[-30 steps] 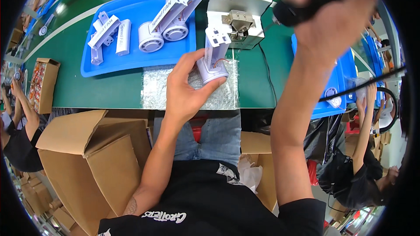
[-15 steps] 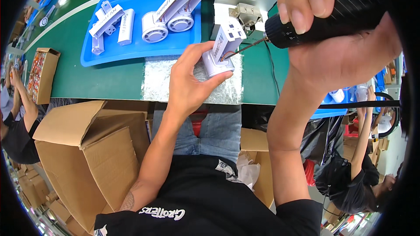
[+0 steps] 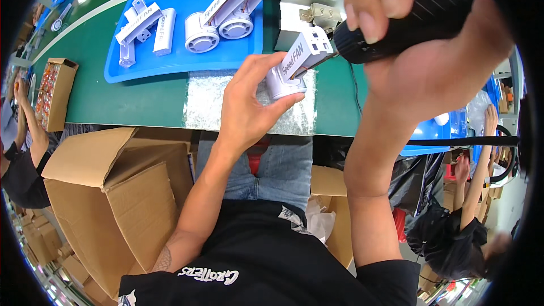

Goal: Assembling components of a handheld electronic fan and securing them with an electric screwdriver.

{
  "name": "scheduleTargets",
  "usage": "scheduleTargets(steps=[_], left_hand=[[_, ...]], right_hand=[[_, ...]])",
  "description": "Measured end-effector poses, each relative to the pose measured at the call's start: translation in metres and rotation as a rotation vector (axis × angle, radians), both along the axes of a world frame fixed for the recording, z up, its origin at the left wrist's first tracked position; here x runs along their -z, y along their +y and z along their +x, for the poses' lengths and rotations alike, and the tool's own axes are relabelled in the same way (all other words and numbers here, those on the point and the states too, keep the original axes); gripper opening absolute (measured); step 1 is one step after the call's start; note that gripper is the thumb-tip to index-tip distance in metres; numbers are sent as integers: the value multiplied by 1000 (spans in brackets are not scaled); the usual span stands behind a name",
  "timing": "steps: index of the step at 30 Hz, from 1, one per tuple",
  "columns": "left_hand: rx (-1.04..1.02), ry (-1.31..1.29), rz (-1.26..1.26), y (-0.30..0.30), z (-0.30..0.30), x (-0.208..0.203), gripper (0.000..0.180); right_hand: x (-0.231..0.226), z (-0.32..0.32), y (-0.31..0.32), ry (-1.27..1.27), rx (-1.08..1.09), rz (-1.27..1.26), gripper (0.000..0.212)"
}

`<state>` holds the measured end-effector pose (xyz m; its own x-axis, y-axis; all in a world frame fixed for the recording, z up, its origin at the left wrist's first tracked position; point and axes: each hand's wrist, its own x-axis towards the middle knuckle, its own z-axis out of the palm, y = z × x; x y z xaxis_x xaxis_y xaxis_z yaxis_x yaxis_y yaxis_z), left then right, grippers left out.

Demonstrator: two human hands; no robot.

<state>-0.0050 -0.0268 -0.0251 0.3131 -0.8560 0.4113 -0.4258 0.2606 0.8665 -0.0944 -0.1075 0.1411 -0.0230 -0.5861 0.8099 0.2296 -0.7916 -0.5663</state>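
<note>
My left hand (image 3: pixel 246 110) wraps round base of white fan part (image 3: pixel 294 68), just above bubble pad on table (image 3: pixel 136 102). Right hand (image 3: pixel 430 51) squeezes black screwdriver (image 3: pixel 408 20), tip at part. Plastic looks light, stiff, slippery; I'd grip wide base.

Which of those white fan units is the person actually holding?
The one off the blue tray, gripped by the left hand over the bubble-wrap pad: white fan unit.

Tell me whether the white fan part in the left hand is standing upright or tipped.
Tipped: the left hand holds the white fan part leaning toward the black screwdriver, round end down on the bubble wrap.
</note>
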Motion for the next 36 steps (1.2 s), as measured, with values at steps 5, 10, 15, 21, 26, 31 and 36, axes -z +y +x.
scheduleTargets(steps=[5,10,15,21,26,31,36], left_hand=[[21,37,6,2,2,5,61],[93,164,17,-2,1,9,60],[102,151,15,-1,4,8,59],[91,159,34,1,5,8,59],[96,162,3,-3,3,9,61],[80,161,38,-2,4,8,62],[77,153,36,-2,2,8,63]], right_hand=[[-11,-14,-11,-31,15,-62,54],[-18,-33,-45,-52,27,-105,53],[-11,-22,-75,-80,-220,-149,37],[-17,-7,-63,-644,-1134,462,35],[-16,-28,-26,30,11,31,55],[-14,-26,9,143,129,104,60],[-10,-21,11,85,42,165,60]])
